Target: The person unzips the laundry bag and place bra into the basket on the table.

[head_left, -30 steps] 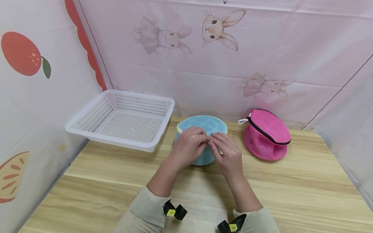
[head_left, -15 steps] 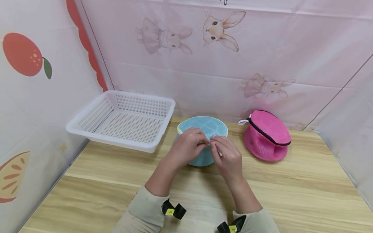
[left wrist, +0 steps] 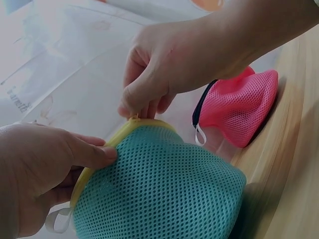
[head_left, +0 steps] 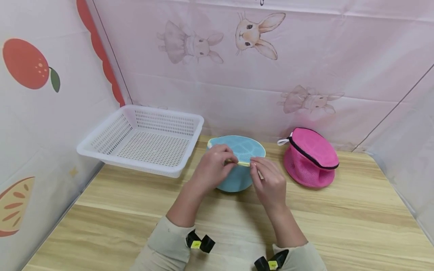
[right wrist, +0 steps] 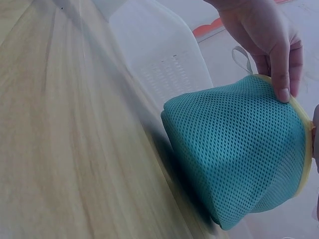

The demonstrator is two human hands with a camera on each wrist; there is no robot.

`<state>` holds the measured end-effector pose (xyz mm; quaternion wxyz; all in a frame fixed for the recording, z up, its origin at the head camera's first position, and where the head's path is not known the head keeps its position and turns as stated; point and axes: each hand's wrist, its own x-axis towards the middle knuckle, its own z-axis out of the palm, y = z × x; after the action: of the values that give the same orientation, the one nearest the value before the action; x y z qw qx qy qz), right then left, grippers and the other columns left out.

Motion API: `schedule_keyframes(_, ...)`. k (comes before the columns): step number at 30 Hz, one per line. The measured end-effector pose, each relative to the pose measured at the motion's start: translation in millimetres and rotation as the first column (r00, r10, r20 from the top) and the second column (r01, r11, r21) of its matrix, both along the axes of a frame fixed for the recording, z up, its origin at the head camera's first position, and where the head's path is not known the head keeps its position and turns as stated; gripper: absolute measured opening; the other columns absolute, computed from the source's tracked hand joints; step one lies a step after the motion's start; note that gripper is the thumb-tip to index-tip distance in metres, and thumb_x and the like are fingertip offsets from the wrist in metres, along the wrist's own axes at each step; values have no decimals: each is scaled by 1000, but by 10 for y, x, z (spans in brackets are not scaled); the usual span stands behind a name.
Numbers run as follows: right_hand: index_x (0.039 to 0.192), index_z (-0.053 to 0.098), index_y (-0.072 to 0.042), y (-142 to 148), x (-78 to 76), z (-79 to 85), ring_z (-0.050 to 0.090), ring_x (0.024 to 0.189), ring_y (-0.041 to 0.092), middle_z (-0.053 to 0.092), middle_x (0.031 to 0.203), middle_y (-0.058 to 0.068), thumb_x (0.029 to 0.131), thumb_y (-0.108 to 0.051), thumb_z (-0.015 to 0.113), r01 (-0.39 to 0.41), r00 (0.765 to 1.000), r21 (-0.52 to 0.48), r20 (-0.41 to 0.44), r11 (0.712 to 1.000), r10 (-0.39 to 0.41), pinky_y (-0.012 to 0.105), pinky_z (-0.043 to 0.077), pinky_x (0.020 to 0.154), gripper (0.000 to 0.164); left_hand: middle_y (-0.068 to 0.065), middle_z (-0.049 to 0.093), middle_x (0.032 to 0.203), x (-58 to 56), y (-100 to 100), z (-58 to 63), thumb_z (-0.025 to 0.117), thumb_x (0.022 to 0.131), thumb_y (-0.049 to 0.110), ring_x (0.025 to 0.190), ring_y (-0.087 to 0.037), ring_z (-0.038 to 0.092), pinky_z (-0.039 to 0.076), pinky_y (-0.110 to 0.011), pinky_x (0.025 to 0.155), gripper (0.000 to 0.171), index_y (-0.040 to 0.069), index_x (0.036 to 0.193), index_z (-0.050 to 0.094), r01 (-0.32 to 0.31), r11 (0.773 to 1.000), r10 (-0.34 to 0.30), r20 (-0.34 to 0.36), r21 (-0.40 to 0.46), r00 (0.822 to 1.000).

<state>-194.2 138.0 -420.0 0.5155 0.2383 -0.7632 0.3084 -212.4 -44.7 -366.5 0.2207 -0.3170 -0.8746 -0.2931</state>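
Observation:
A teal mesh laundry bag (head_left: 234, 183) with a yellow zipper edge (head_left: 244, 163) stands upright on the table. My left hand (head_left: 214, 165) pinches that edge at the front left, thumb on the mesh side in the left wrist view. Just to its right, my right hand (head_left: 270, 184) pinches the zipper at the rim, where a small yellow zipper pull (left wrist: 133, 119) shows under its fingertips. A white loop (left wrist: 59, 220) hangs from the bag near the left hand. In the right wrist view, most of the right hand is out of frame.
A pink mesh bag (head_left: 313, 150) with a black zipper stands to the right on the wooden table (head_left: 352, 222). At the back left is a white perforated basket (head_left: 179, 165). Printed cloth walls (head_left: 217, 86) close off the back and sides.
The hands, earlier meeting at the front of the rim, have drawn apart. My right hand has shifted right and my left hand slightly left, and a stretch of yellow zipper shows between them.

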Motion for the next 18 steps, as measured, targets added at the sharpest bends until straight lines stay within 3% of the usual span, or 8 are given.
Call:
schedule_keyframes(8, 88, 76, 2, 15, 6, -2, 72, 89, 28, 76, 94, 11, 89, -8, 64, 29, 1000, -27, -11, 999, -29, 38, 55, 86, 15, 3, 67, 91, -25, -60, 2, 82, 78, 4, 90, -15, 61, 52, -26, 77, 9, 11, 82, 77, -63, 997, 62, 26, 35, 998)
schedule_keyframes(18, 89, 77, 0, 16, 5, -10, 71, 89, 27, 76, 94, 10, 89, -9, 65, 13, 1000, -39, 3, 999, -13, 37, 54, 85, 15, 3, 68, 92, -12, -86, 25, 81, 78, 5, 89, -15, 61, 52, -26, 77, 13, 12, 87, 76, -55, 999, 55, 16, -3, 998)
